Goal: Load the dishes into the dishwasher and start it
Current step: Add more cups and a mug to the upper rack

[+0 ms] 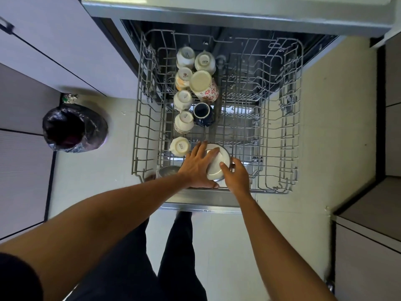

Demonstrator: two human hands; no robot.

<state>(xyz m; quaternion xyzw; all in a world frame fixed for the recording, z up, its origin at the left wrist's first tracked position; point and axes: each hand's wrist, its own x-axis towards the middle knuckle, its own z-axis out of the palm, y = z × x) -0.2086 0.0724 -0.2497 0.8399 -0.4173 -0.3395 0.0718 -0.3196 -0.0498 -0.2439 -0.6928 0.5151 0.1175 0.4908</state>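
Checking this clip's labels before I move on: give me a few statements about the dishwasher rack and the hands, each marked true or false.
1. The left hand and the right hand both hold the white bowl at the front of the rack. True.
2. The cups in the rack stand mouth up. False: they sit base up.
3. The rack's right half is packed with plates. False: no dishes show there.
4. A dark blue mug sits among the pale cups. True.
5. A bin lined with a black bag stands on the floor left of the rack. True.
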